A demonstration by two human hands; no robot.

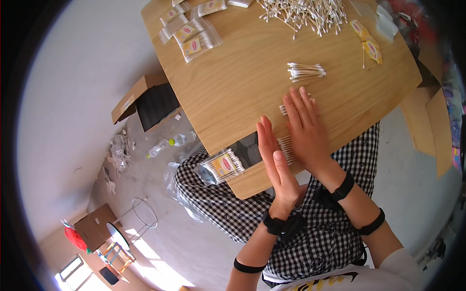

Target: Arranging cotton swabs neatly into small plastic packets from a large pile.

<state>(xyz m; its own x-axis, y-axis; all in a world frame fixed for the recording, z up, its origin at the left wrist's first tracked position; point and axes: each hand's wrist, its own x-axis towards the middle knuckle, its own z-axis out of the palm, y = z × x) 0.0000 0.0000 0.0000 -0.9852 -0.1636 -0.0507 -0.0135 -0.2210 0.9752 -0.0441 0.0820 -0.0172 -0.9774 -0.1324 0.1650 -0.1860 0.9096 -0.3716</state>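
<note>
From the head camera, the right hand (305,130) lies flat, palm down, fingers straight and close together, pressing on a row of cotton swabs (286,148) near the front edge of the wooden table (242,82); swab tips show past the fingers on the left side and beneath the palm. The left hand (275,162) stands on edge with fingers straight and together, set against the left end of the same row, holding nothing. A small neat bundle of swabs (306,71) lies just beyond the right fingertips, apart from them. A large loose heap of swabs (306,13) sits at the far edge. Filled clear packets (194,36) lie at the far left corner, and one filled packet (223,165) rests at the near left edge. An open cardboard box (145,99) stands on the floor
</note>
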